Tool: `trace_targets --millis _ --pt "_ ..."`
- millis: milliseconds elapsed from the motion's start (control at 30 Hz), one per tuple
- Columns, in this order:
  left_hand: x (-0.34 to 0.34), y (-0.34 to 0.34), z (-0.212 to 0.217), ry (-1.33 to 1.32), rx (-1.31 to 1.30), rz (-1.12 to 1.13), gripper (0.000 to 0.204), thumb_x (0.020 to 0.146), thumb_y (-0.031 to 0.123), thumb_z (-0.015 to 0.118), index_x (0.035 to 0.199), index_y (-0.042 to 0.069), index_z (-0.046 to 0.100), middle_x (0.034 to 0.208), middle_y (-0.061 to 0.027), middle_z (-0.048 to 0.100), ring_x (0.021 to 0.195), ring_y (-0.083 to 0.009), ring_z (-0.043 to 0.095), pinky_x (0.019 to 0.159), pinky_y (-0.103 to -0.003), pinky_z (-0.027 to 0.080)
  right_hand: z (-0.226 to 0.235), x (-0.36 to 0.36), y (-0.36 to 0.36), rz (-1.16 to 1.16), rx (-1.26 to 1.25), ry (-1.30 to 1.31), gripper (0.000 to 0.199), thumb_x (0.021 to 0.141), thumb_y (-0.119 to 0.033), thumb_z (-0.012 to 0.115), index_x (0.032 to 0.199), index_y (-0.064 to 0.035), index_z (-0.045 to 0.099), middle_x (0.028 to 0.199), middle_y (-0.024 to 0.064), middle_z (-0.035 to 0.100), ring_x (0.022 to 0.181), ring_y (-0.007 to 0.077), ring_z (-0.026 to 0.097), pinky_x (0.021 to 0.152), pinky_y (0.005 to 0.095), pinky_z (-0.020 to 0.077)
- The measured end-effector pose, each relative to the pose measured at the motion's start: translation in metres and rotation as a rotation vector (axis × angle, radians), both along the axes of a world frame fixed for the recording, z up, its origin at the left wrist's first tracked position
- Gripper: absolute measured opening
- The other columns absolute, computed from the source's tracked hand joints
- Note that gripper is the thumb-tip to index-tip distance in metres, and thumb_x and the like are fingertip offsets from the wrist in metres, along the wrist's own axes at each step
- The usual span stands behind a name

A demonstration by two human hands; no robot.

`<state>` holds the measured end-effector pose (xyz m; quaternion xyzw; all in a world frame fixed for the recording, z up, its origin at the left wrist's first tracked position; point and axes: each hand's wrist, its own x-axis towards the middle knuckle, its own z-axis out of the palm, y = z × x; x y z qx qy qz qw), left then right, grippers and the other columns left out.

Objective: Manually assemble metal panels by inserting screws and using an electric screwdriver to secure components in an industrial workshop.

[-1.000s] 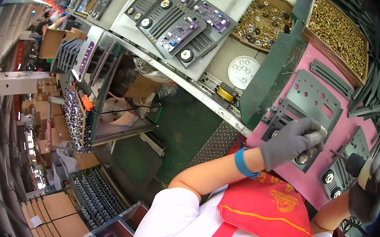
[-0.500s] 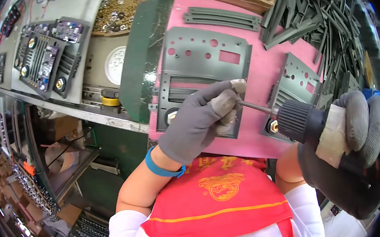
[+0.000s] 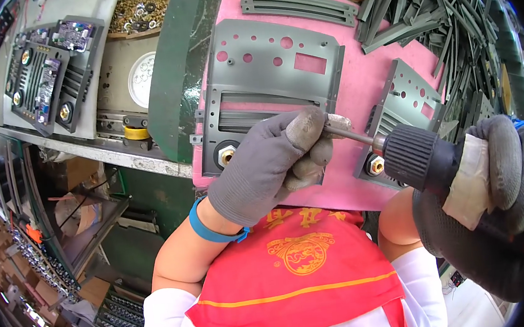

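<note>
My right hand [image 3: 505, 171], in a grey glove, grips a black power screwdriver [image 3: 419, 158] at the right. Its long thin bit [image 3: 355, 135] points left. My left hand [image 3: 268, 163], gloved too, is closed with thumb and fingers pinched round the bit's tip. Anything small between those fingertips is hidden. Beneath the left hand lies a grey metal panel [image 3: 261, 91] with round holes, a rectangular cutout and slots; a brass-coloured fitting [image 3: 226, 156] sits at its lower left. To the right, near the screwdriver, a similar panel [image 3: 409, 104] carries another fitting [image 3: 376, 165].
A pink mat [image 3: 360, 66] covers the bench. Slotted grey strips [image 3: 297, 9] lie beyond the panel, and many loose strips [image 3: 412, 23] are heaped at the far right. Small brass parts [image 3: 145, 7] fill trays at the back. Assembled panels with circuit boards [image 3: 46, 83] stand at the left.
The panels and bench have shifted slightly left and up in the view. My left fingers have stayed at the bit's tip, and the right hand still holds the screwdriver.
</note>
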<state>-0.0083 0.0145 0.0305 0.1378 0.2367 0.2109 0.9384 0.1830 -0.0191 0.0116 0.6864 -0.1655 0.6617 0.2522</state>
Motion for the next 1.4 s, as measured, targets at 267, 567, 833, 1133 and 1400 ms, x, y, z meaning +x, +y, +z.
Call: trace_targets --millis 267,567,833,1133,1400 --pt "-0.004 0.001 0.011 0.219 0.196 -0.042 0.061 0.097 0.058 0.047 0.114 0.001 0.065 0.068 0.0035 0.045 0.053 -0.0045 0.03 0.048 -0.021 0.025 0.004 0.004 -0.001 -0.104 0.057 0.111 0.046 0.09 -0.042 0.053 0.102 0.0021 0.062 0.102 0.0256 0.062 0.09 0.0424 0.061 0.075 0.0528 0.0499" --pt "-0.069 -0.025 0.023 0.999 1.412 -0.143 0.045 0.08 0.033 0.078 0.111 0.002 0.069 0.071 -0.0029 0.049 0.061 -0.0153 0.046 0.054 -0.026 0.039 -0.016 0.045 0.012 -0.228 -0.02 0.025 0.045 0.09 -0.042 0.053 0.101 0.0015 0.061 0.101 0.0247 0.061 0.089 0.0413 0.06 0.074 0.0518 0.0494" --pt "-0.076 -0.047 -0.008 1.191 1.899 0.04 0.033 0.068 0.013 0.083 0.098 0.007 0.072 0.063 -0.0007 0.046 0.053 -0.0181 0.049 0.046 -0.029 0.039 -0.022 0.07 -0.001 -0.307 -0.091 -0.061 0.044 0.09 -0.042 0.054 0.1 0.0011 0.06 0.1 0.0239 0.061 0.088 0.0403 0.059 0.074 0.0509 0.0489" --pt "-0.069 -0.035 0.001 1.225 1.804 -0.006 0.029 0.068 0.012 0.082 0.095 0.009 0.072 0.066 -0.002 0.047 0.053 -0.0195 0.05 0.046 -0.031 0.038 -0.028 0.077 0.004 -0.357 -0.146 -0.142 0.043 0.09 -0.041 0.054 0.1 0.0005 0.06 0.099 0.023 0.06 0.088 0.0392 0.058 0.074 0.0498 0.0484" --pt "-0.074 -0.039 0.003 1.196 1.765 -0.03 0.03 0.068 0.01 0.082 0.096 0.009 0.072 0.066 -0.0019 0.047 0.054 -0.0192 0.051 0.046 -0.031 0.039 -0.028 0.074 0.01 -0.381 -0.183 -0.21 0.042 0.09 -0.041 0.055 0.099 0.0 0.059 0.098 0.0222 0.059 0.087 0.0382 0.057 0.073 0.0489 0.0479"
